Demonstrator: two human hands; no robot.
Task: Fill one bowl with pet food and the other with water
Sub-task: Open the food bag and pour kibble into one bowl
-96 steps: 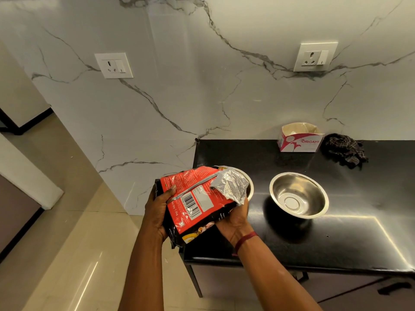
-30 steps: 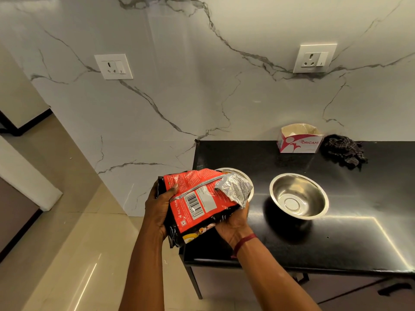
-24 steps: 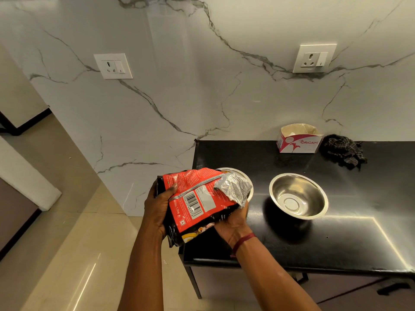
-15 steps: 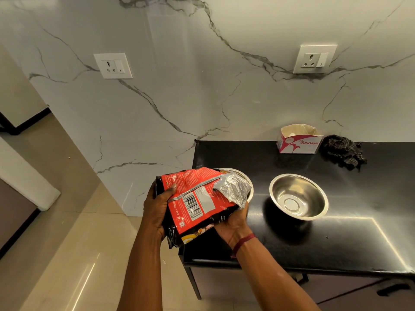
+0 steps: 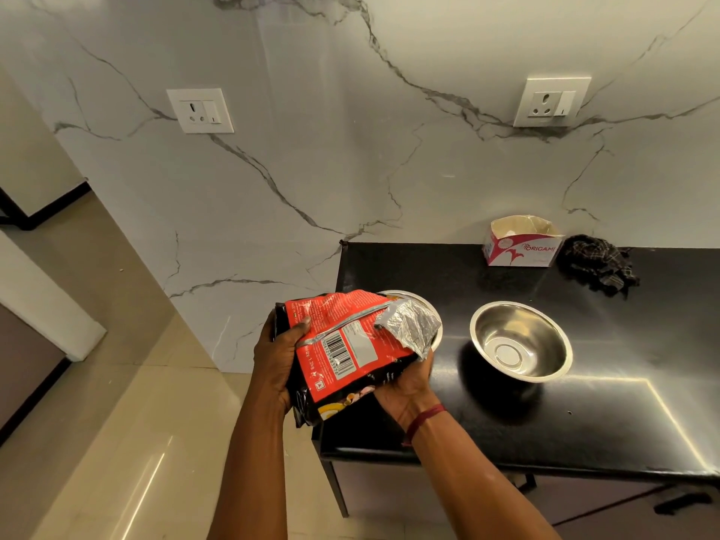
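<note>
Both hands, left hand (image 5: 277, 358) and right hand (image 5: 405, 387), clasp the barcoded red pet-food bag (image 5: 343, 348), tilted over the left steel bowl (image 5: 422, 305), behind it an "ORIGAMI" box (image 5: 520, 247).

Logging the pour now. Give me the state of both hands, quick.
Left hand: closed on the pet food bag, gripping its bottom end.
Right hand: closed on the same bag, supporting it underneath.

Two bare forearms reach up from the bottom edge, with no sleeves showing on either. The right hand (image 5: 405, 387) has a thin dark red thread band (image 5: 424, 417) tied round its wrist, sitting just below the palm and lying slightly slanted across the arm. The left hand (image 5: 278, 360) and its wrist are bare, fingers plain.
</note>
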